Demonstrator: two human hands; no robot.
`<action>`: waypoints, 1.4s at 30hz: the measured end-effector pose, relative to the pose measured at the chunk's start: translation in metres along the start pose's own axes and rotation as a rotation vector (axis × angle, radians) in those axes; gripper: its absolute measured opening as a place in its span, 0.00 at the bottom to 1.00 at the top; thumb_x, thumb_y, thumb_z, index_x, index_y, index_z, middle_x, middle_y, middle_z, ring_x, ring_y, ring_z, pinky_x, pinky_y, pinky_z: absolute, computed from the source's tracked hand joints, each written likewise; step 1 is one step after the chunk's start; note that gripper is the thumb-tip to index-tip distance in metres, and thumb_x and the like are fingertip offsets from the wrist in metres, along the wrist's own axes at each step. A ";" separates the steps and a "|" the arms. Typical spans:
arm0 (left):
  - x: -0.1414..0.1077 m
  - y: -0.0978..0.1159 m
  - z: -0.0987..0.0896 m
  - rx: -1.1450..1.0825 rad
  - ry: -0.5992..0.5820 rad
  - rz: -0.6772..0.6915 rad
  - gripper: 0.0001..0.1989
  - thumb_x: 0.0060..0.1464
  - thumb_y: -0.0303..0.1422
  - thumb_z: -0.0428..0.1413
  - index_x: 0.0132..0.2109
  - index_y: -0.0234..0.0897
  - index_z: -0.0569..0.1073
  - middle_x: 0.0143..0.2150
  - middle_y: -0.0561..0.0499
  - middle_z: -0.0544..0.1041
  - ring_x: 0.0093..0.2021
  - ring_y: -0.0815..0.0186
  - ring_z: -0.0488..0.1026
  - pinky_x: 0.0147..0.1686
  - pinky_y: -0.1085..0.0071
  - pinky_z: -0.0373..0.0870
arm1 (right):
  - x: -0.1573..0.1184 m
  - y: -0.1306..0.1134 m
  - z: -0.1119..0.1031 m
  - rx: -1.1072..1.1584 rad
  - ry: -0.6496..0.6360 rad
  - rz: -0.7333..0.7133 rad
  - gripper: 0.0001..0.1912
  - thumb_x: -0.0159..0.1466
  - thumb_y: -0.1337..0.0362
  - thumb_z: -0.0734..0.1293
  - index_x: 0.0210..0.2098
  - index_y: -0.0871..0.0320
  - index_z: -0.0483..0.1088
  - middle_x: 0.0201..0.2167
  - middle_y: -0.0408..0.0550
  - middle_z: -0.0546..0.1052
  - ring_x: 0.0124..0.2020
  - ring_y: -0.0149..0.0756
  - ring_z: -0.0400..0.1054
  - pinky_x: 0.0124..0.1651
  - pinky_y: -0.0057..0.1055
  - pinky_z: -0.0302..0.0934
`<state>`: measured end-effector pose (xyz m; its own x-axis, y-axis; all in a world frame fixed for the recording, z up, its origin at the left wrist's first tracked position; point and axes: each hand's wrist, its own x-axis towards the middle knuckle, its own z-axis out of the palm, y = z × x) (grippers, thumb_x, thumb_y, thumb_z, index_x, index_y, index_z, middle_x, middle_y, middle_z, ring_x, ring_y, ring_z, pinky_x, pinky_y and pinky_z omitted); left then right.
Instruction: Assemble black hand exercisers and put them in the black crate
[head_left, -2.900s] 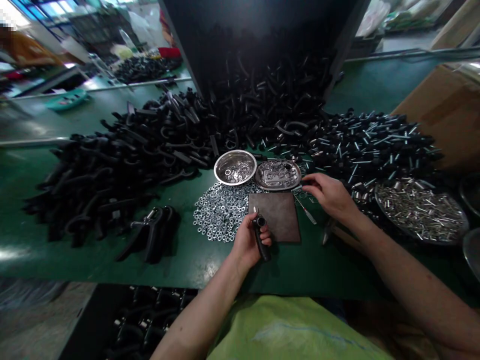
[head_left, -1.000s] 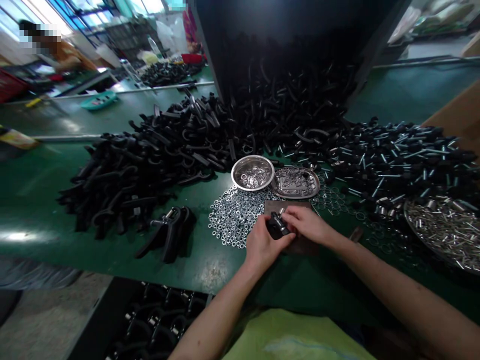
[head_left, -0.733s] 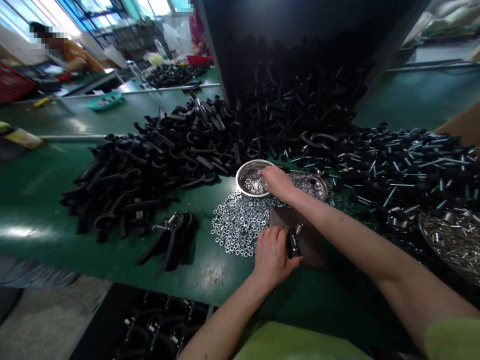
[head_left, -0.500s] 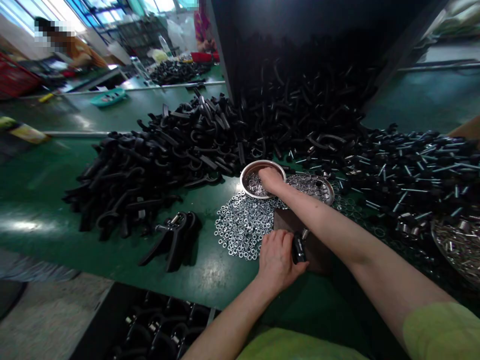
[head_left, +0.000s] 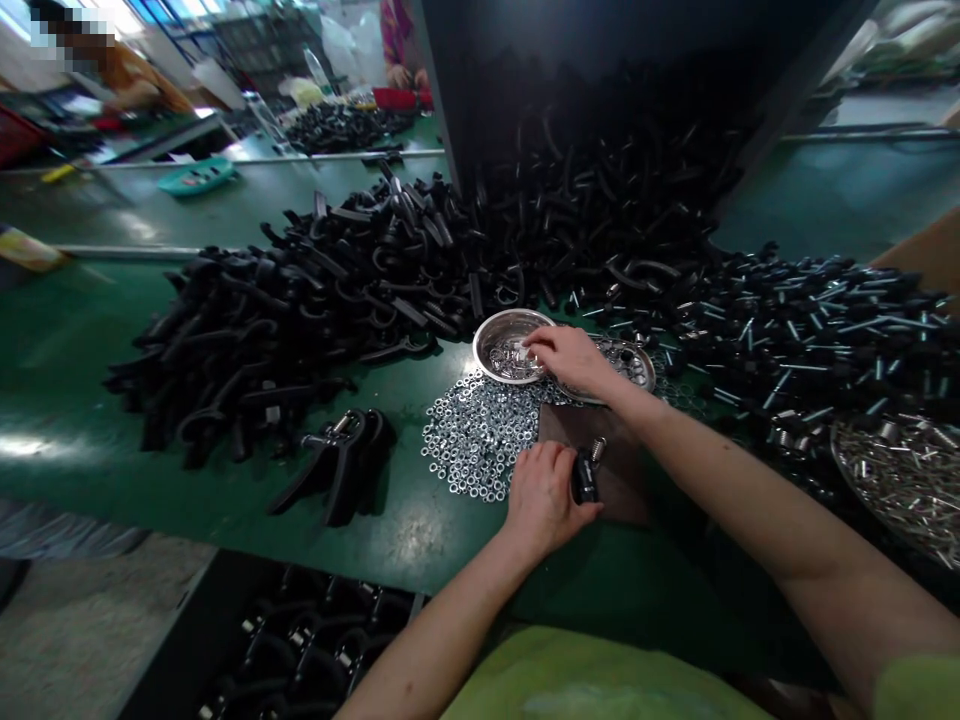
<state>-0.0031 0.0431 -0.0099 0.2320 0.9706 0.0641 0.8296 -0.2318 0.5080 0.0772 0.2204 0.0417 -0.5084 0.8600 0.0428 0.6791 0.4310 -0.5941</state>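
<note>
My left hand (head_left: pixel 541 492) is closed around a black plastic clamp part (head_left: pixel 585 476), holding it over a brown board (head_left: pixel 628 488). A metal coil spring (head_left: pixel 598 449) sits beside this part, at its right. My right hand (head_left: pixel 574 360) is over the right rim of a round steel bowl (head_left: pixel 514 318) of small metal pieces, its thumb and fingers pinched together. Whatever is between those fingertips is too small to make out. Behind the right wrist lies a second steel dish (head_left: pixel 646 372), partly hidden. Many nuts (head_left: pixel 480 440) are spread left of my left hand.
A heap of black clamp handles (head_left: pixel 247 340) covers the left and back. Black-headed screws (head_left: pixel 817 320) are piled at right, near a dish of metal pins (head_left: pixel 900 490). An assembled clamp (head_left: pixel 341 465) lies at front left. Beyond the bench, other people work.
My right hand has come up from inside the bowl and moved right, to its rim. My left hand still holds the clamp part. The whole view has shifted slightly.
</note>
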 end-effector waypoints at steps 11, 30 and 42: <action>0.002 -0.002 0.003 -0.010 0.003 0.017 0.29 0.37 0.41 0.66 0.47 0.38 0.69 0.44 0.45 0.71 0.46 0.53 0.67 0.46 0.58 0.63 | -0.148 0.038 0.004 0.113 0.003 0.015 0.07 0.63 0.65 0.61 0.31 0.58 0.69 0.30 0.46 0.73 0.34 0.34 0.68 0.39 0.32 0.61; -0.001 -0.001 0.002 0.043 0.002 0.095 0.31 0.44 0.42 0.63 0.54 0.37 0.65 0.45 0.44 0.71 0.46 0.54 0.66 0.46 0.59 0.62 | -0.148 0.048 0.018 -0.195 0.060 -0.117 0.13 0.68 0.63 0.57 0.37 0.58 0.73 0.35 0.47 0.76 0.39 0.34 0.66 0.43 0.30 0.59; -0.002 -0.001 0.000 0.099 -0.049 0.139 0.33 0.48 0.44 0.61 0.60 0.42 0.62 0.47 0.46 0.71 0.47 0.55 0.66 0.46 0.58 0.63 | -0.072 0.096 0.015 -0.378 0.117 0.133 0.09 0.62 0.67 0.62 0.31 0.58 0.75 0.34 0.52 0.75 0.42 0.42 0.62 0.42 0.34 0.56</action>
<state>-0.0046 0.0412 -0.0104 0.3709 0.9248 0.0845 0.8332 -0.3716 0.4095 0.1710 0.1953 -0.0308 -0.3545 0.9307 0.0898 0.8924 0.3654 -0.2646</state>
